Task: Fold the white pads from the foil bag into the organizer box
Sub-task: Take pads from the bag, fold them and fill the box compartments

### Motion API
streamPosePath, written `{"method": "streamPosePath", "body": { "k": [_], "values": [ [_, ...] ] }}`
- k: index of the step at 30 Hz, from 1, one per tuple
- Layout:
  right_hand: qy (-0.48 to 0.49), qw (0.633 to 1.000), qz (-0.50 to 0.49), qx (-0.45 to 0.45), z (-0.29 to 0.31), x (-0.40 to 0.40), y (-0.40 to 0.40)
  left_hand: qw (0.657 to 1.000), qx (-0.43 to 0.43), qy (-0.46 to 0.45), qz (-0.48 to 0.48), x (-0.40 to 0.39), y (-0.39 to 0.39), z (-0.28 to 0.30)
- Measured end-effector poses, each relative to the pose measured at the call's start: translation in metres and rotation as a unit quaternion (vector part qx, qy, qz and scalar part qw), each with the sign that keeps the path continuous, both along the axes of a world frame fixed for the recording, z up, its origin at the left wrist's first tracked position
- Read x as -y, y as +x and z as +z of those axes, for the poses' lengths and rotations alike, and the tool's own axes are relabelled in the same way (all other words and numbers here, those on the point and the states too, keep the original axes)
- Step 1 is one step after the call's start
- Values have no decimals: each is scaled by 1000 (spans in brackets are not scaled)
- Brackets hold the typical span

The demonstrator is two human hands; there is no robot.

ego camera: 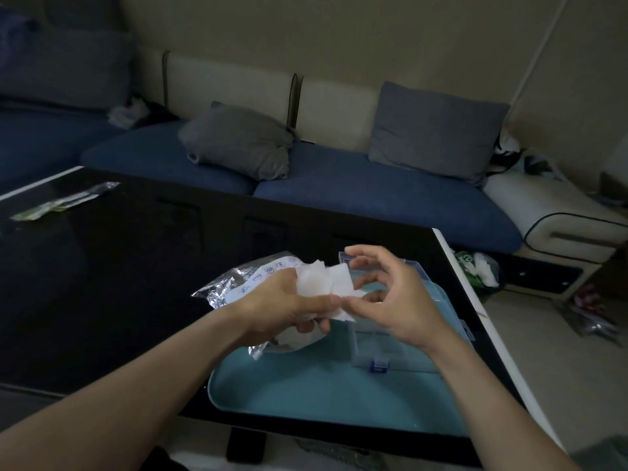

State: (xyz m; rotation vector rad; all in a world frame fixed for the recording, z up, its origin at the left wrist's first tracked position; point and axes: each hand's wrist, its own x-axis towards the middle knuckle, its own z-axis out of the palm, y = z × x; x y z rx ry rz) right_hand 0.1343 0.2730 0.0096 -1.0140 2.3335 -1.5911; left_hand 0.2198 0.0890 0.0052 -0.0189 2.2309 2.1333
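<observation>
left hand (289, 302) pinches a few white pads (323, 283) between thumb and curled fingers, steadying them for folding. right hand (390, 300), fingers loosely spread, touches their near edge. organizer box (418, 338) lies open just below the fingertips; foil bag (238, 283) behind the left knuckles.

Single head-worn view looks forward and down, close over the table (102, 266).

Dim room: a blue sofa (373, 195) with cream backrests (231, 83) and two grey cushions (435, 130) stands against a beige wall (306, 28), behind a black glossy tabletop (119, 266); pale floor (530, 321) at right
</observation>
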Motion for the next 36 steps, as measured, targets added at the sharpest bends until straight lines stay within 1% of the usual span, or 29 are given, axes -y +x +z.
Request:
{"method": "streamPosePath", "body": {
  "k": [3, 6, 9, 15, 17, 19, 21, 25, 28, 32, 34, 36],
  "values": [
    [32, 996, 35, -78, 3, -2, 2, 999, 17, -22, -24, -3, 1, -1],
    [93, 989, 40, -109, 1, -4, 1, 998, 33, -43, 12, -4, -1, -4],
    [113, 987, 32, -111, -5, -3, -1, 997, 44, -54, 38, -1, -3, -9],
    [70, 989, -17, -127, -11, 5, 1, 998, 49, -28, 14, -1, -2, -7],
    [89, 987, -7, -132, -9, 4, 1, 998, 56, -8, 7, 0, 0, -5],
    [120, 985, 24, -125, -7, 2, 3, 998, 63, 2, -1, 0, 2, -3],
    [126, 983, 36, -128, -7, 2, 5, 997, 70, 12, -17, -2, 5, 0],
    [87, 986, 1, -141, -9, 7, 5, 993, 92, 66, -22, -4, 6, 6],
    [67, 989, 5, -132, -7, 7, 6, 992, 92, 80, -21, -3, 7, 8],
    [28, 997, -8, -72, -5, 8, 7, 993, 90, 71, -5, -1, 6, 7],
    [-3, 998, -47, -41, -5, 9, 7, 994, 92, 57, 13, 0, 6, 6],
    [-56, 994, -94, 7, -4, 10, 7, 992, 103, 55, 47, 1, 5, 4]
  ]
}}
